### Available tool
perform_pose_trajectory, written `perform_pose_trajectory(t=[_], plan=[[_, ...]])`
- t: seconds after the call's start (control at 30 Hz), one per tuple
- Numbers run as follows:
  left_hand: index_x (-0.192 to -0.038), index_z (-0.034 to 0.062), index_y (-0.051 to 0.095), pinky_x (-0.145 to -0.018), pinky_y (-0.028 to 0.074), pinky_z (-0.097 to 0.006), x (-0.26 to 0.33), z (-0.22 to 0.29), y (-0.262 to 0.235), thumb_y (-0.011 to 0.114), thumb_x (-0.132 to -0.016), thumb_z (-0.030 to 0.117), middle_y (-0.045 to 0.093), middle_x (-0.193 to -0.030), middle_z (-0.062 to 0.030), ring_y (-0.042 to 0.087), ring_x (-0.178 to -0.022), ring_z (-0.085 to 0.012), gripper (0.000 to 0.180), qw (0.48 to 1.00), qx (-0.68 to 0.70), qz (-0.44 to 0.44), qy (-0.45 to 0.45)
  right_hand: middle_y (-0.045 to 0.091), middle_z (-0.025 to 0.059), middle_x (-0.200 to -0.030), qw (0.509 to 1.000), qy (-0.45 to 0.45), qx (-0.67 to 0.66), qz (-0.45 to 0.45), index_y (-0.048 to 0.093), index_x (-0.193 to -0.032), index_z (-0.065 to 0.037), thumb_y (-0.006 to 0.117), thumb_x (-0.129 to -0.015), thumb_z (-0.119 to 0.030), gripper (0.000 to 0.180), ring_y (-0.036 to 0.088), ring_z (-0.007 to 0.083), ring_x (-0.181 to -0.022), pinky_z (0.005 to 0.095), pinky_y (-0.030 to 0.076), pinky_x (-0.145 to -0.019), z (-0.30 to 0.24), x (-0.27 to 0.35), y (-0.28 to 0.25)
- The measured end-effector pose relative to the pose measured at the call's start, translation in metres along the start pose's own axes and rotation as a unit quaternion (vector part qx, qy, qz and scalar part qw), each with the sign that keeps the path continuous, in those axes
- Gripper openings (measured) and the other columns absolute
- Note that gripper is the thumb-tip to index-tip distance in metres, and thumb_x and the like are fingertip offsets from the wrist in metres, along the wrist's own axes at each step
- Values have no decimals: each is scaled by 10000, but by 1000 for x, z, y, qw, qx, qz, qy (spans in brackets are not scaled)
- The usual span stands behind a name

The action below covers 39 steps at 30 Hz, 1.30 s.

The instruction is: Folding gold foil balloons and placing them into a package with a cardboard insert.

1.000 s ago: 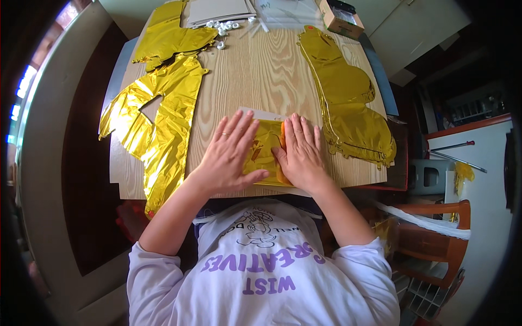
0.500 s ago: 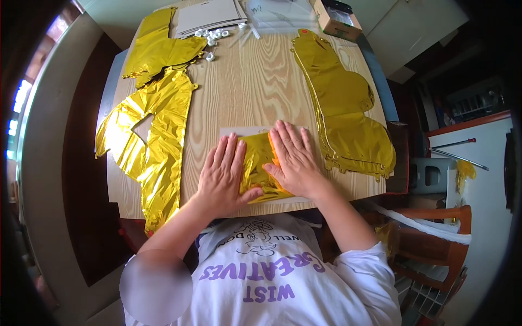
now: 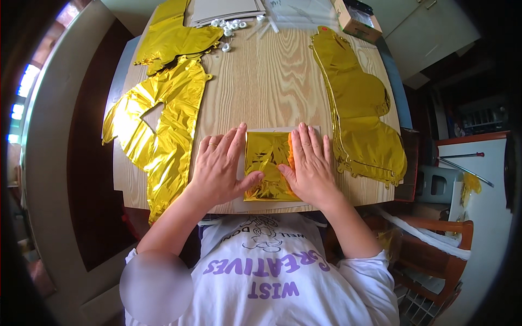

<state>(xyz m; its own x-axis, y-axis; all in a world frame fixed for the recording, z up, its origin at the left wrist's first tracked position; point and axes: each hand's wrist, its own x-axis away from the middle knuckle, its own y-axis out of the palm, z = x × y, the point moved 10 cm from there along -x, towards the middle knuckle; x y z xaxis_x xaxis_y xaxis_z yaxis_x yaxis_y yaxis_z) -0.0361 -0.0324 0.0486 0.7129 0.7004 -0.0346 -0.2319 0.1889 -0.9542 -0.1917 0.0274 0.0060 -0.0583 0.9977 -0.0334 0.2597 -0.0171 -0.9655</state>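
Note:
A gold foil balloon (image 3: 267, 165), folded into a flat rectangle, lies on a pale card sheet (image 3: 244, 206) at the table's near edge. My left hand (image 3: 217, 163) rests flat at its left side, fingers stretched forward and thumb on the foil. My right hand (image 3: 314, 168) lies flat along its right side, thumb also on the foil. A strip of orange material (image 3: 291, 149) shows beside the right fingers; its kind I cannot make out. Both hands hold nothing and their fingers are out straight.
Flat gold foil balloons lie at left (image 3: 171, 125) and at right (image 3: 356, 103). At the back are a stack of grey cards (image 3: 231, 8), several small white rolls (image 3: 226, 47), clear plastic bags (image 3: 299, 13) and a cardboard box (image 3: 359, 24). A wooden chair (image 3: 459, 239) stands right.
My hands have moved apart on the folded foil, uncovering more of it. The left hand has slid toward its left edge. The whole view has shifted slightly.

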Motion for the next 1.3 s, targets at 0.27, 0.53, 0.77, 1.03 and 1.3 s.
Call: perform_pose_trajectory(t=[0.27, 0.53, 0.77, 1.03, 1.3], plan=[[-1520, -67, 378, -1239, 164, -556, 4, 48, 17, 524, -937, 651, 313, -1604, -290, 232, -1527, -437, 936, 996, -5, 73, 45, 149, 211, -1691, 998, -62, -20, 6, 208, -1612, -1, 470, -1031, -509, 814, 132, 367, -1570, 566, 45, -1252, -6, -1, 5], [-1524, -81, 355, -1236, 146, -561, 29, 44, 40, 512, -922, 694, 271, -1620, -294, 195, -1535, -461, 994, 998, 36, 45, -27, 201, 185, -1687, 995, -89, -35, -27, 248, -1609, -17, 423, -1054, -497, 755, 150, 350, -1571, 554, 47, -1252, -3, 0, -2], [-1540, -71, 331, -1232, 153, -569, 23, 39, 43, 444, -943, 721, 253, -1612, -330, 213, -1523, -480, 998, 999, 21, 42, 6, 212, 231, -1670, 998, -51, -21, -12, 269, -1587, 21, 489, -1026, -434, 756, 201, 378, -1551, 583, 96, -1246, -5, -2, -1], [-1556, -70, 302, -1232, 143, -578, 11, 34, 43, 379, -952, 753, 256, -1597, -364, 213, -1519, -498, 1023, 999, 25, -4, 47, 300, 266, -1613, 997, -17, -68, -36, 279, -1575, 31, 499, -1039, -400, 723, 280, 385, -1511, 583, 191, -1216, 4, -11, -15], [-1522, -80, 357, -1224, 149, -602, 6, 37, 42, 396, -933, 776, 275, -1566, -401, 225, -1501, -526, 1040, 998, 15, -27, 48, 683, 33, -851, 922, 91, -342, 157, 700, -990, 11, 727, -949, -199, 215, 588, 85, -781, 262, 490, -724, 178, -273, -102]])
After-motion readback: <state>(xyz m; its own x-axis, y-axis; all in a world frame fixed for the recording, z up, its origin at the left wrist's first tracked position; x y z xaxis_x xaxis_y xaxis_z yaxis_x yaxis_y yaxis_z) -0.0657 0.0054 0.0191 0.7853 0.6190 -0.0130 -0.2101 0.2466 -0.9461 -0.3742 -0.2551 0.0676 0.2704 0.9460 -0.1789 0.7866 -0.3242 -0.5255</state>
